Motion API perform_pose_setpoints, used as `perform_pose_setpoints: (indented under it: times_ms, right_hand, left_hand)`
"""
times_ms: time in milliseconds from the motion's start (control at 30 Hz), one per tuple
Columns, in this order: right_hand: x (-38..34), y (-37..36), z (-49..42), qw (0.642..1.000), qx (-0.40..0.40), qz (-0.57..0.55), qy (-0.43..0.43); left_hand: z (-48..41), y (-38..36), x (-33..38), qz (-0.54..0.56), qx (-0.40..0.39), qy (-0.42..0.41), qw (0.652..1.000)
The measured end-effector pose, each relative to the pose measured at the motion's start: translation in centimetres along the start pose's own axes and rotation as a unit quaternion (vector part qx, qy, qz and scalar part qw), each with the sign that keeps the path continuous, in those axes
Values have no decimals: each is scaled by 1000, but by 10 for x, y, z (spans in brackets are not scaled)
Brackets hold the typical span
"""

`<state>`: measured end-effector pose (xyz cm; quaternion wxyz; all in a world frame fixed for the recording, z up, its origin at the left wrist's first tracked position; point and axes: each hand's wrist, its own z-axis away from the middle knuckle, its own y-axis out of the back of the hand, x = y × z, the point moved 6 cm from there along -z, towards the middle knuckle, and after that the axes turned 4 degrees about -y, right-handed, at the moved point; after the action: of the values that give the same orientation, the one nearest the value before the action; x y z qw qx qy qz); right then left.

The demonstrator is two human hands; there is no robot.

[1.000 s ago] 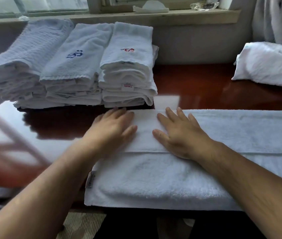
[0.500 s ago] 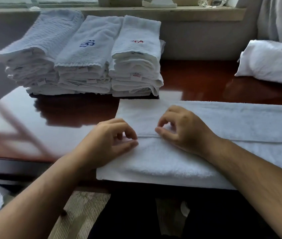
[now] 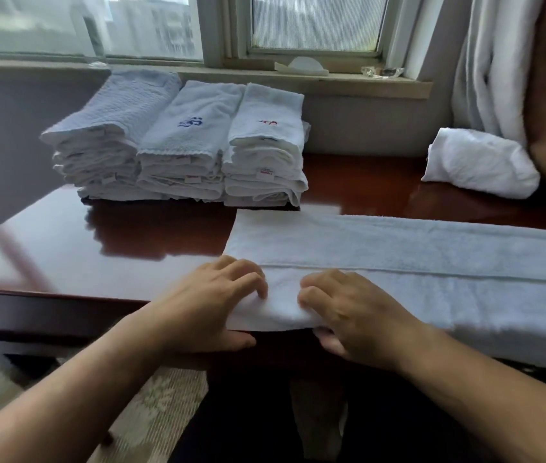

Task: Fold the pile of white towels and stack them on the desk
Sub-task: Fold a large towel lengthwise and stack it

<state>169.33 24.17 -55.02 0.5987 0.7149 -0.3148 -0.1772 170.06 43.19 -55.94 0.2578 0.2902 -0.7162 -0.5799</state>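
Hands at work on a white towel (image 3: 432,262), seen from above by the person's own head camera. The towel lies flat along the near edge of a glossy red-brown table (image 3: 64,248), folded lengthwise into a long band with a seam line running down its middle. Its left end sits in front of the person and the rest runs off to the right, out of view.

The left hand (image 3: 211,302) grips the towel's near left corner. Its fingers (image 3: 248,279) are curled on top of the cloth and the thumb is tucked beneath the edge, so the edge is pinched between them. The right hand (image 3: 355,315) is just beside it and holds the same near edge the same way, fingers (image 3: 318,282) curled on top and thumb underneath. The cloth bulges up slightly between the two hands.

Behind the towel's left end, three stacks of folded towels (image 3: 178,152) stand side by side, touching one another. One top towel bears a blue mark, another a red one. At the far right of the table sits a loose white bundle (image 3: 478,168), well apart from the stacks. A windowsill (image 3: 331,80) runs behind, with a white curtain (image 3: 492,61) hanging at the right.
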Motion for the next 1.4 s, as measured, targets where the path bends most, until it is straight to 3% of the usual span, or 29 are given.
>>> perform_pose_setpoints:
  times_ms: [167, 333, 533, 667, 733, 833, 1000, 1133, 1233, 1300, 1400]
  right_hand:
    - [-7, -2, 0, 999, -8, 42, -22]
    - [-3, 7, 2, 998, 55, 27, -30]
    - [52, 34, -11, 981, 29, 37, -186]
    - [104, 39, -26, 964, 39, 20, -264]
    - [127, 30, -38, 957, 7, 32, -289]
    - [153, 13, -59, 952, -27, 28, -304]
    - [177, -14, -78, 944, -48, -21, -325]
    - [181, -20, -64, 937, -8, -78, -340]
    - [181, -13, -40, 940, 15, -54, -336]
    - [182, -7, -16, 939, 35, -36, -341]
    - [191, 3, 35, 923, 66, 7, -380]
  left_hand:
    - [0, -2, 9, -36, 14, -1, 999]
    - [-5, 24, -9, 123, 109, 58, 985]
    - [-38, 44, -31, 122, 148, 95, 977]
    - [-70, 47, -62, 135, 164, 175, 961]
    - [-86, 45, -80, 130, 169, 219, 952]
    - [-104, 40, -102, 86, 147, 262, 950]
    - [-119, 19, -113, -20, 29, 316, 948]
    - [-133, 15, -91, -147, 31, 255, 955]
    - [-160, 6, -62, -48, 40, 186, 980]
    - [-186, -8, -39, 22, 1, 139, 990]
    - [-228, -24, -1, 54, -22, 60, 996]
